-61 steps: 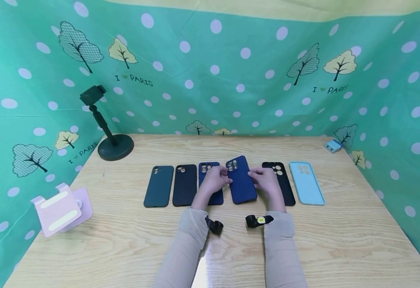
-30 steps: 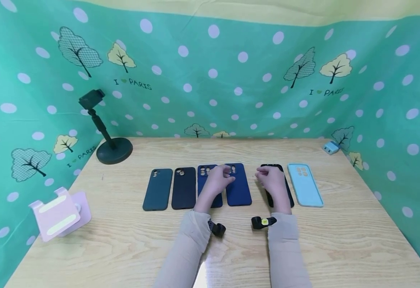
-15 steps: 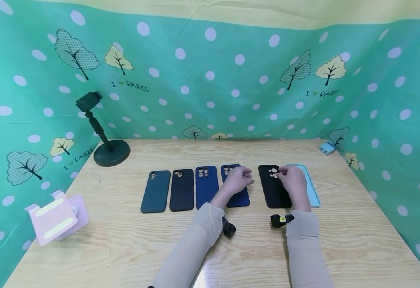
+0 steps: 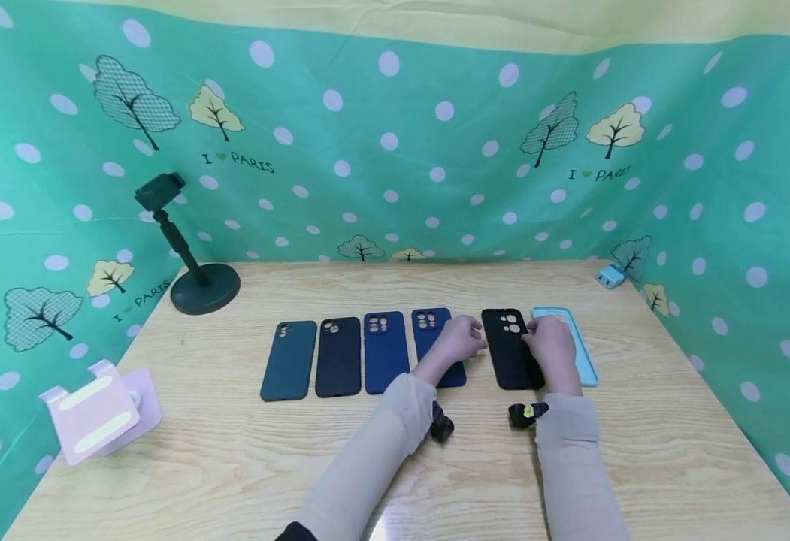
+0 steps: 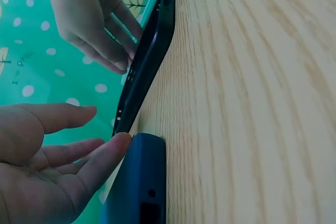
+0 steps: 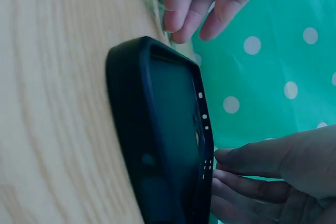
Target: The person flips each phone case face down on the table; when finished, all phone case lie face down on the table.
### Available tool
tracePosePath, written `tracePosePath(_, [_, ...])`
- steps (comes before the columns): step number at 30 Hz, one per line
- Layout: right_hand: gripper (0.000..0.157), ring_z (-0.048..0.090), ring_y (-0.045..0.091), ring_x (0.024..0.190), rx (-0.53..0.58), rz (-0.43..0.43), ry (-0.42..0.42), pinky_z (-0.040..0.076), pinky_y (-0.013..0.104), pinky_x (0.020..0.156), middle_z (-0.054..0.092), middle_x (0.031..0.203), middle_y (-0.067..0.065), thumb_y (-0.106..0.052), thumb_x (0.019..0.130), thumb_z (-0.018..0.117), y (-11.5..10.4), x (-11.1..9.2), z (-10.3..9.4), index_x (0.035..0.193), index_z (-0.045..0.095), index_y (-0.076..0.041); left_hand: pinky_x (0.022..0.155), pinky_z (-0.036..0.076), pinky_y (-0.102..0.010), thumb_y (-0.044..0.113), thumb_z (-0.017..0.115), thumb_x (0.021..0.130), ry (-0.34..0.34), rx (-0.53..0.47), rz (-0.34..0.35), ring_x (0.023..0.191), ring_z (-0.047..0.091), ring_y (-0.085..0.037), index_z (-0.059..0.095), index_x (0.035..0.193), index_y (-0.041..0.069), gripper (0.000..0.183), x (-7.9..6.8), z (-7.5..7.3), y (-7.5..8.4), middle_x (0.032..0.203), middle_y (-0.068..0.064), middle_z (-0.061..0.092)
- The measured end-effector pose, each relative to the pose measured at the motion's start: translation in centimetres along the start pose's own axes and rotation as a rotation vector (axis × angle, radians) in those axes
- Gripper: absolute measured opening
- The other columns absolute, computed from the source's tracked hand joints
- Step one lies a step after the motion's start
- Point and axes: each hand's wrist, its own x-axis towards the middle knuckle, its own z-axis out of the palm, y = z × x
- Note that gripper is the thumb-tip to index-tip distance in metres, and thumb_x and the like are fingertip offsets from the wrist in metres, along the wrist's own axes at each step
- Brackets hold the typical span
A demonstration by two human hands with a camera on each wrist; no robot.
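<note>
Several phone cases lie in a row on the table. A black phone case (image 4: 513, 349), with its hollow inside facing up in the right wrist view, lies between my hands. My right hand (image 4: 552, 352) has its fairly straight thumb and fingers at the case's right edge, seemingly touching it. To its left, my left hand (image 4: 458, 340) hovers over a dark blue phone case (image 4: 428, 330), thumb and fingers apart, holding nothing. One fingertip is by that case's corner in the left wrist view. A light blue phone case (image 4: 580, 342) is partly covered by my right hand.
Farther left lie another blue case (image 4: 388, 353), a dark navy case (image 4: 339, 357) and a teal case (image 4: 289, 361). A black stand (image 4: 205, 289) is at the back left. A pink holder (image 4: 100, 417) sits at the left edge, a light blue charger (image 4: 609, 276) at the back right.
Both hands have let go of the blue case, which is laid down flat in the row. They have moved right, the right hand to the black case's edge, the left over the blue one.
</note>
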Motion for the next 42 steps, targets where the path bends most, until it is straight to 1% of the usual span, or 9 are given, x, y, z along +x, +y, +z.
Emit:
tracePosePath(11, [0.02, 0.064, 0.038, 0.091, 0.002, -0.055, 0.001, 0.051, 0.049, 0.08, 0.068, 0.102, 0.025, -0.001, 0.09, 0.061, -0.25, -0.17, 0.47, 0.106, 0.068, 0.009, 0.069, 0.054, -0.021, 0.009, 0.068, 0.09, 0.035, 0.042, -0.042, 0.098, 0.067, -0.019, 0.06, 0.127, -0.002, 0.039, 0.02, 0.04, 0.16, 0.111, -0.011, 0.069])
tracePosePath(19, [0.021, 0.065, 0.036, 0.092, 0.033, -0.055, -0.025, 0.051, 0.048, 0.083, 0.068, 0.105, 0.025, 0.0, 0.092, 0.057, -0.17, -0.2, 0.48, 0.109, 0.067, 0.008, 0.068, 0.049, -0.02, 0.007, 0.067, 0.09, 0.041, 0.035, -0.052, 0.076, 0.062, -0.011, 0.061, 0.125, -0.002, 0.037, 0.13, 0.03, -0.01, 0.09, -0.004, 0.069])
tracePosePath(21, [0.022, 0.065, 0.035, 0.091, 0.04, -0.048, -0.034, 0.052, 0.045, 0.08, 0.068, 0.107, 0.025, 0.0, 0.092, 0.057, -0.14, -0.22, 0.44, 0.111, 0.066, 0.008, 0.063, 0.045, -0.019, 0.007, 0.067, 0.089, 0.041, 0.036, -0.047, 0.068, 0.057, -0.009, 0.065, 0.116, -0.003, 0.028, 0.18, 0.09, -0.09, 0.077, -0.001, 0.064])
tracePosePath(24, [0.024, 0.065, 0.032, 0.088, 0.053, -0.033, -0.055, 0.052, 0.039, 0.071, 0.068, 0.108, 0.024, -0.001, 0.093, 0.056, -0.11, -0.24, 0.35, 0.114, 0.065, 0.008, 0.055, 0.038, -0.019, 0.006, 0.066, 0.089, 0.047, 0.048, -0.039, 0.057, 0.049, -0.009, 0.064, 0.083, 0.0, 0.009, 0.28, 0.2, -0.2, 0.062, 0.004, 0.051])
tracePosePath(26, [0.024, 0.065, 0.03, 0.084, 0.058, -0.028, -0.063, 0.051, 0.035, 0.067, 0.068, 0.107, 0.024, -0.001, 0.094, 0.056, -0.07, -0.24, 0.3, 0.115, 0.065, 0.008, 0.051, 0.035, -0.019, 0.006, 0.066, 0.089, 0.05, 0.046, -0.037, 0.053, 0.044, -0.009, 0.053, 0.066, 0.007, 0.027, 0.33, 0.26, -0.21, 0.057, 0.005, 0.045])
tracePosePath(29, [0.024, 0.064, 0.026, 0.078, 0.071, -0.023, -0.075, 0.05, 0.031, 0.063, 0.069, 0.104, 0.023, 0.0, 0.094, 0.055, 0.01, -0.25, 0.22, 0.115, 0.064, 0.009, 0.048, 0.035, -0.018, 0.005, 0.066, 0.089, 0.047, 0.017, -0.046, 0.05, 0.044, -0.009, 0.04, 0.058, 0.013, 0.041, 0.38, 0.34, -0.18, 0.054, 0.006, 0.042])
tracePosePath(37, [0.024, 0.064, 0.022, 0.073, 0.115, -0.024, -0.086, 0.051, 0.029, 0.062, 0.07, 0.103, 0.023, 0.0, 0.092, 0.057, 0.06, -0.26, 0.23, 0.113, 0.066, 0.008, 0.05, 0.041, -0.017, 0.003, 0.066, 0.089, 0.058, -0.016, -0.075, 0.056, 0.054, -0.01, 0.05, 0.069, 0.006, 0.026, 0.22, 0.42, -0.01, 0.061, 0.003, 0.048])
tracePosePath(40, [0.024, 0.065, 0.022, 0.073, 0.137, -0.033, -0.083, 0.053, 0.031, 0.064, 0.069, 0.105, 0.024, 0.0, 0.091, 0.058, 0.1, -0.28, 0.36, 0.113, 0.066, 0.008, 0.055, 0.045, -0.019, 0.004, 0.066, 0.089, 0.077, 0.008, -0.088, 0.064, 0.063, -0.012, 0.064, 0.09, -0.003, 0.007, 0.16, 0.39, 0.04, 0.07, -0.002, 0.06])
tracePosePath(42, [0.024, 0.066, 0.022, 0.073, 0.144, -0.038, -0.079, 0.054, 0.032, 0.066, 0.069, 0.104, 0.024, -0.001, 0.091, 0.059, 0.14, -0.29, 0.47, 0.112, 0.066, 0.008, 0.062, 0.05, -0.02, 0.004, 0.067, 0.089, 0.088, 0.011, -0.098, 0.074, 0.068, -0.014, 0.065, 0.11, -0.005, 0.023, 0.11, 0.41, 0.07, 0.083, -0.006, 0.068])
